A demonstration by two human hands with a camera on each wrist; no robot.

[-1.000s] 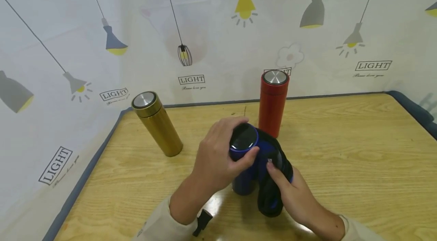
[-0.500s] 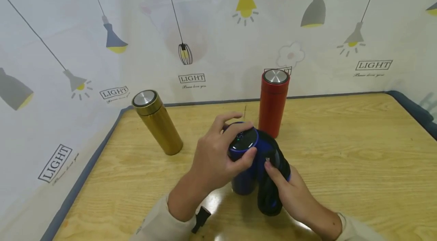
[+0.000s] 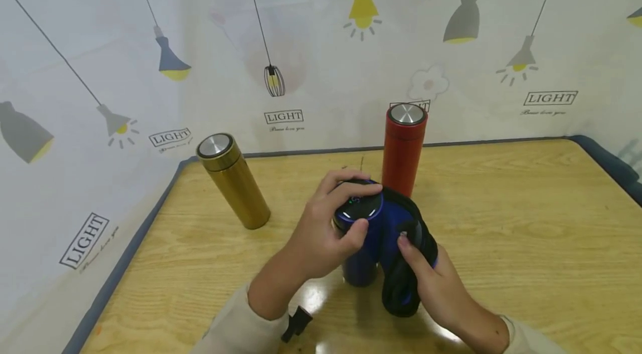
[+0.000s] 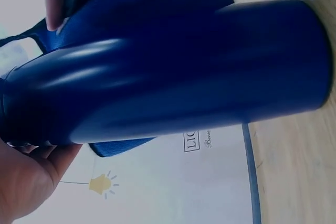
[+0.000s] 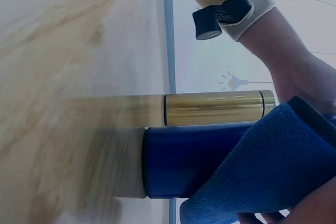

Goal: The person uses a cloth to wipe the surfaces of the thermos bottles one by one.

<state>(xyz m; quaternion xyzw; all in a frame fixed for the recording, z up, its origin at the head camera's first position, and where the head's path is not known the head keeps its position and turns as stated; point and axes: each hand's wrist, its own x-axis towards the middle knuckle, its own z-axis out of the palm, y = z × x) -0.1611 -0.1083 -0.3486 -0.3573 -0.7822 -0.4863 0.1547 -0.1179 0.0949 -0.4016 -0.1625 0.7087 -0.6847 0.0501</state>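
Note:
In the head view a blue thermos bottle [image 3: 360, 265] stands upright on the table. My left hand [image 3: 321, 226] grips it round the top, fingers lying over the black lid [image 3: 357, 208], where small lit marks show between them. My right hand [image 3: 446, 290] holds a folded blue cloth [image 3: 398, 217] with black edging, the thumb pressing on its front. This cloth lies against the right side of the bottle near the top, and a lower fold hangs down. In the right wrist view the fleecy blue cloth [image 5: 262, 166] overlaps part of the blue bottle [image 5: 184, 161].
A red thermos [image 3: 403, 153] with a silver top stands behind the hands. To the left is a gold thermos [image 3: 236, 184]. The wooden table [image 3: 526, 231] meets a printed backdrop at its back edge. A small black device [image 3: 298, 321] is on the left wrist.
The left fingers lifted off the lid's far side and spread over its top, and the lit marks appeared. The right hand and cloth shifted slightly right; the bottle stays in place.

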